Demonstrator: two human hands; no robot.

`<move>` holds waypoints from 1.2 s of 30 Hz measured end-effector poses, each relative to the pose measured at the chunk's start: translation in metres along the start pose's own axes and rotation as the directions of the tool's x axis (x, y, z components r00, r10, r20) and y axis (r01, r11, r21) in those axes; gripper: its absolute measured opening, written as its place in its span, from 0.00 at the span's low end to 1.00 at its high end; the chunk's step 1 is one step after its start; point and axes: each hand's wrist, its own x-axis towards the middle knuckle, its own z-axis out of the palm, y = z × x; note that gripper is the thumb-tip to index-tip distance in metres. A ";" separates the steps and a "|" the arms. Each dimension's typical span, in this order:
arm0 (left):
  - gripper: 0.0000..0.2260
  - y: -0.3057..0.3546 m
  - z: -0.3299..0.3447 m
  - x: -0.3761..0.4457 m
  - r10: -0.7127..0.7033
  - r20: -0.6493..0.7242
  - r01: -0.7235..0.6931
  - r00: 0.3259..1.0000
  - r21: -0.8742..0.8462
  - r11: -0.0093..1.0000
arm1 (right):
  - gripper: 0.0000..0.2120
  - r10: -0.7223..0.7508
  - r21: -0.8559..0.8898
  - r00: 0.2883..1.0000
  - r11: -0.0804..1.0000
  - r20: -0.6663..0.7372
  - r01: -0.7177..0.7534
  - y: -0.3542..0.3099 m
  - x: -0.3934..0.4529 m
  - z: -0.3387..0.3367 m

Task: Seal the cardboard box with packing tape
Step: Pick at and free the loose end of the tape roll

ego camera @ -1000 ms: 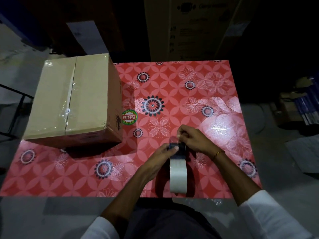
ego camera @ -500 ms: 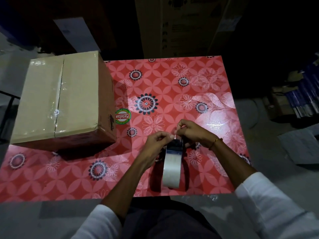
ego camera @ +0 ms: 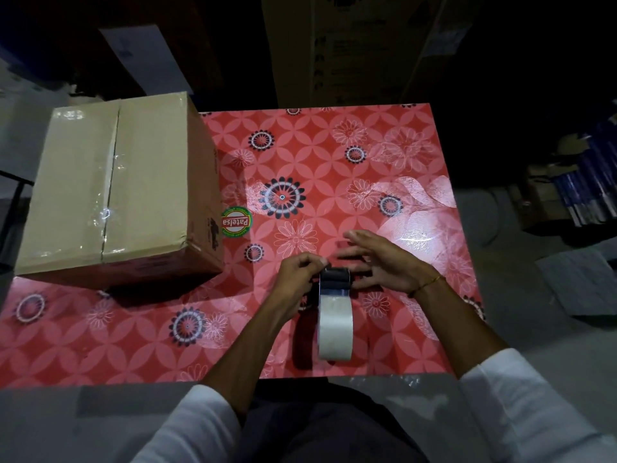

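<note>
Standing on the table (ego camera: 334, 155) between both hands, the tape dispenser (ego camera: 334, 305) points its long axis away from the person, left hand (ego camera: 297, 279) pinched at its head, seemingly on tape, right hand (ego camera: 380, 259) spread beside it, cardboard box (ego camera: 117, 188) well apart leftward.

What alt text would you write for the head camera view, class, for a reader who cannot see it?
Two hands work at the front of a tape dispenser on a red floral table: the left hand grips it, the right hand hovers open-fingered. A closed cardboard box sits at left.
</note>
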 end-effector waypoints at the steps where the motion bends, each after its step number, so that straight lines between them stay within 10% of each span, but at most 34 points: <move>1: 0.07 0.000 0.000 0.000 -0.010 -0.002 0.010 1.000 0.003 1.000 | 0.21 -0.043 0.011 0.997 0.999 -0.060 0.044 0.005 -0.001 0.002; 7: 0.06 0.003 0.002 0.000 -0.024 0.011 0.024 1.000 0.014 1.000 | 0.05 -0.179 0.018 0.957 0.982 -0.230 0.188 0.051 -0.003 0.011; 36: 0.11 0.003 -0.023 0.009 -0.101 0.244 0.086 0.965 0.071 0.994 | 0.10 -0.287 -0.180 0.889 0.955 -0.358 0.235 0.065 0.010 0.013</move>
